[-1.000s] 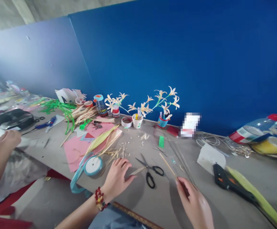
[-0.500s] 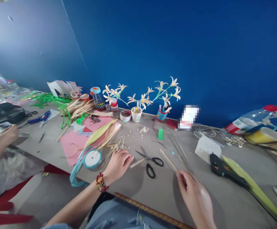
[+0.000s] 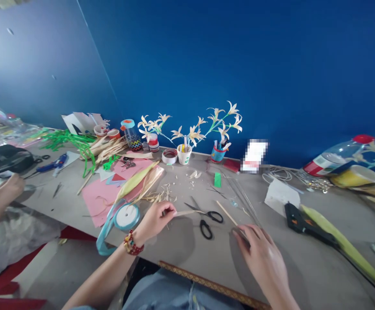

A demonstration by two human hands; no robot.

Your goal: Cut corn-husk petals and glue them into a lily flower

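Observation:
My left hand [image 3: 155,218], with a red bead bracelet at the wrist, pinches a pale dried-leaf strip [image 3: 187,212] and holds it just above the grey table [image 3: 207,258]. The strip's tip reaches over the black-handled scissors [image 3: 207,217]. My right hand [image 3: 261,258] is closed on the near end of a thin wooden stick [image 3: 228,214] that slants away to the upper left, beside several thin metal wires [image 3: 242,200].
A blue ribbon spool [image 3: 126,216] and pink paper [image 3: 105,193] lie left of my left hand. A black glue gun [image 3: 299,221] and a long green leaf [image 3: 339,243] lie to the right. Paper flowers in cups [image 3: 194,137] stand by the blue wall. Another person's hand [image 3: 7,191] works at far left.
My left hand has picked the leaf strip up off the table and lifted it over the scissors. My right hand keeps the stick. The view has tilted down slightly.

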